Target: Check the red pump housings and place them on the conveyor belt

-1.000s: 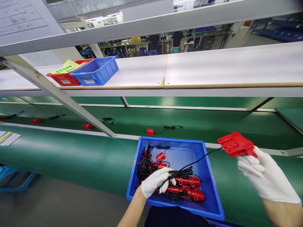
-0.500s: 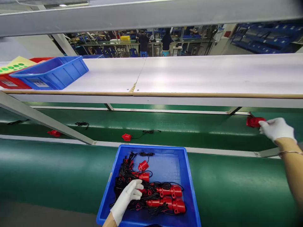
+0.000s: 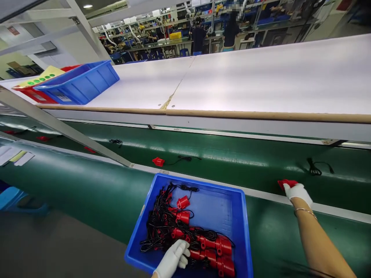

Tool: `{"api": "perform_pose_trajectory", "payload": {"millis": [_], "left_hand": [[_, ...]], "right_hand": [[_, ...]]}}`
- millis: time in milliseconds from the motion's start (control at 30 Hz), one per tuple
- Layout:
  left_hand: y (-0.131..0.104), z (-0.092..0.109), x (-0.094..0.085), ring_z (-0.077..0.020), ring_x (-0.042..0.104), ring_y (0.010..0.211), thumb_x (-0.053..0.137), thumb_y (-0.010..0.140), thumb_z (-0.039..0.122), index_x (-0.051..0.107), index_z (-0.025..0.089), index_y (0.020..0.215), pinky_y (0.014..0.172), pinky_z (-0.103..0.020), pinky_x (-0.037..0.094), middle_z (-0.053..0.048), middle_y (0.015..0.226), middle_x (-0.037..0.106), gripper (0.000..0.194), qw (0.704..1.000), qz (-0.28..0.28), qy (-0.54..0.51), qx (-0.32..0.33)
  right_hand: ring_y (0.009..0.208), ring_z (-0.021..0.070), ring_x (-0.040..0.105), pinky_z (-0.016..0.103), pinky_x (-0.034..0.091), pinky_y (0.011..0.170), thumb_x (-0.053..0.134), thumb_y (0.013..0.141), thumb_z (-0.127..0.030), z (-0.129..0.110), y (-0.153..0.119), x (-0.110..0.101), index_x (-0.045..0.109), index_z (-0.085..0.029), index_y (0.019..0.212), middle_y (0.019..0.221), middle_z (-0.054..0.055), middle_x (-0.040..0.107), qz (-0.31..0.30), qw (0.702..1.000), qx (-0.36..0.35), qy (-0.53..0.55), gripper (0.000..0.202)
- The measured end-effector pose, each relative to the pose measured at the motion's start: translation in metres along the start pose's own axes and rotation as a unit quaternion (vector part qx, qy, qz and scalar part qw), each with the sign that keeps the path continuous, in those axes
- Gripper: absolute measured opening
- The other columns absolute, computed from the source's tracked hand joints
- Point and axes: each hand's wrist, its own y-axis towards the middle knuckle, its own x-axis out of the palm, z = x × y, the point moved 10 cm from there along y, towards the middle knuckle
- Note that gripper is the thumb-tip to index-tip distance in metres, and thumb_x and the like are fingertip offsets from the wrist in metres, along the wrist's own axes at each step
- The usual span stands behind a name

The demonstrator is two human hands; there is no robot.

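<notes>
The gloved right hand (image 3: 298,194) pinches a red part (image 3: 285,182) at the sunken green strip (image 3: 237,170), near a bundled black cord (image 3: 314,168). The left hand (image 3: 175,256), fingers loosely bent and parted, is over heaped red parts (image 3: 224,247) in a blue bin (image 3: 242,216) on the green tabletop (image 3: 101,193). Beyond runs a white shelf (image 3: 261,81).

Head cam, fwd/down, prob. tilted.
</notes>
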Motion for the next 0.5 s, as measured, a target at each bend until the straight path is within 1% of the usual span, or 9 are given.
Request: {"api": "perform_pose_trajectory", "payload": {"millis": [67,100,167,200,267,333,367,433,500], "left_hand": [[0.005,0.001,0.007,-0.0121,0.054,0.061,0.044,0.077,0.08,0.056,0.018,0.096,0.06,-0.028,0.044,-0.003,0.082,0.06,0.066,0.998,-0.012,0.063,0.021],[0.009,0.0,0.008,-0.0125,0.054,0.062,0.044,0.078,0.079,0.056,0.018,0.096,0.061,-0.028,0.044,-0.003,0.082,0.06,0.064,0.996,-0.016,0.08,0.026],[0.016,-0.004,0.005,-0.0131,0.053,0.063,0.048,0.079,0.073,0.057,0.019,0.093,0.063,-0.029,0.044,-0.002,0.08,0.06,0.057,0.994,-0.014,0.103,0.035],[0.019,-0.005,0.002,-0.0136,0.053,0.063,0.05,0.08,0.071,0.057,0.02,0.091,0.064,-0.029,0.043,-0.001,0.078,0.061,0.053,0.992,-0.013,0.115,0.041],[0.024,-0.007,-0.001,-0.0148,0.053,0.064,0.05,0.083,0.066,0.058,0.021,0.089,0.065,-0.03,0.042,-0.001,0.076,0.061,0.047,0.989,-0.014,0.135,0.055],[0.026,-0.008,-0.003,-0.0158,0.054,0.064,0.049,0.084,0.064,0.059,0.021,0.088,0.065,-0.031,0.042,-0.001,0.076,0.061,0.044,0.987,-0.02,0.144,0.067],[0.026,-0.008,-0.003,-0.0161,0.054,0.064,0.049,0.084,0.064,0.058,0.021,0.088,0.065,-0.032,0.042,-0.001,0.076,0.062,0.044,0.987,-0.023,0.145,0.072],[0.024,-0.006,-0.004,-0.0162,0.054,0.062,0.049,0.084,0.065,0.058,0.021,0.087,0.063,-0.032,0.041,-0.002,0.076,0.062,0.045,0.986,-0.027,0.143,0.081],[0.021,-0.002,-0.006,-0.016,0.053,0.059,0.05,0.082,0.067,0.058,0.021,0.086,0.062,-0.032,0.041,-0.002,0.075,0.062,0.047,0.986,-0.024,0.136,0.088]], "right_hand": [[0.107,0.0219,0.06,0.042,0.051,0.092,0.058,0.095,-0.04,-0.016,-0.016,-0.004,0.06,-0.016,0.121,0.119,0.01,0.061,-0.02,1.0,-0.008,0.01,0.036],[0.108,0.0217,0.06,0.043,0.05,0.094,0.056,0.096,-0.04,-0.029,-0.03,-0.006,0.058,-0.016,0.124,0.119,0.01,0.061,-0.035,0.999,-0.023,0.02,0.037],[0.11,0.0206,0.059,0.043,0.048,0.097,0.048,0.1,-0.036,-0.067,-0.075,-0.006,0.055,-0.015,0.128,0.119,0.009,0.062,-0.054,0.993,-0.097,0.05,0.036],[0.112,0.0201,0.059,0.042,0.046,0.099,0.044,0.101,-0.035,-0.09,-0.108,-0.003,0.054,-0.015,0.129,0.119,0.009,0.062,-0.068,0.985,-0.147,0.066,0.036],[0.119,0.0183,0.055,0.039,0.043,0.104,0.04,0.102,-0.034,-0.141,-0.191,0.014,0.057,-0.015,0.127,0.126,0.009,0.06,-0.117,0.955,-0.258,0.091,0.036],[0.114,0.0166,0.058,0.038,0.045,0.102,0.046,0.1,-0.038,-0.189,-0.291,0.047,0.062,-0.017,0.119,0.122,0.007,0.063,-0.205,0.902,-0.368,0.094,0.032],[0.111,0.0167,0.059,0.039,0.046,0.101,0.049,0.099,-0.039,-0.208,-0.338,0.065,0.063,-0.018,0.116,0.119,0.007,0.064,-0.246,0.876,-0.406,0.086,0.031],[0.102,0.0165,0.062,0.039,0.05,0.094,0.055,0.097,-0.04,-0.236,-0.415,0.1,0.064,-0.016,0.111,0.111,0.006,0.065,-0.307,0.84,-0.444,0.054,0.029],[0.097,0.0165,0.063,0.039,0.053,0.09,0.057,0.096,-0.04,-0.251,-0.463,0.128,0.063,-0.015,0.112,0.108,0.006,0.065,-0.344,0.825,-0.449,0.015,0.031]]}}
